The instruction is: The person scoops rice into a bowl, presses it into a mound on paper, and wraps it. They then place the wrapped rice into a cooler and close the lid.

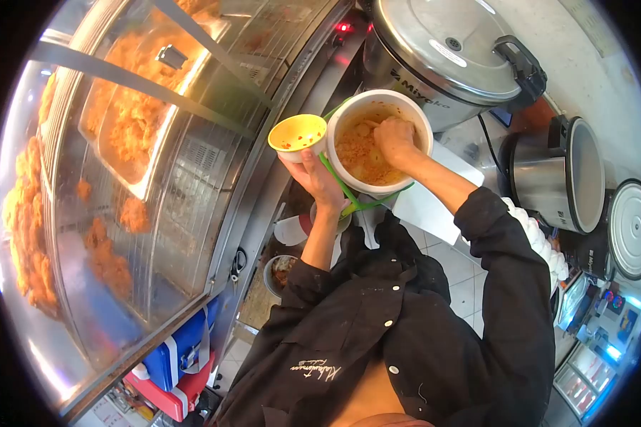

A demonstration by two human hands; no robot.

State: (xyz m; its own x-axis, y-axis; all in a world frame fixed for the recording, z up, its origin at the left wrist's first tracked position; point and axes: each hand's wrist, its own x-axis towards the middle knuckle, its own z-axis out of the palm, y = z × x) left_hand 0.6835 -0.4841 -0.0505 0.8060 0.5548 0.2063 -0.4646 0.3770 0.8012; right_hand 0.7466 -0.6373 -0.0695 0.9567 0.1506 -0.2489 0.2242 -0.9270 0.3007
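Observation:
My left hand [316, 178] holds a small bowl [298, 133], yellow inside and white outside, with a few orange bits in it. Just right of it stands a white round tub [424, 146] on a green stand. Inside the tub is an orange, crumbly mix [363, 155] with paler pieces. My right hand [395, 142] reaches into the tub, its fingers bent down at the mix; the fingertips and anything between them are hidden.
A glass case [192, 171] with fried food fills the left. A large lidded cooker [434, 64] stands beyond the tub, an open pot [555, 174] at the right. Below are a bin [269, 279] and blue and red bags [174, 356].

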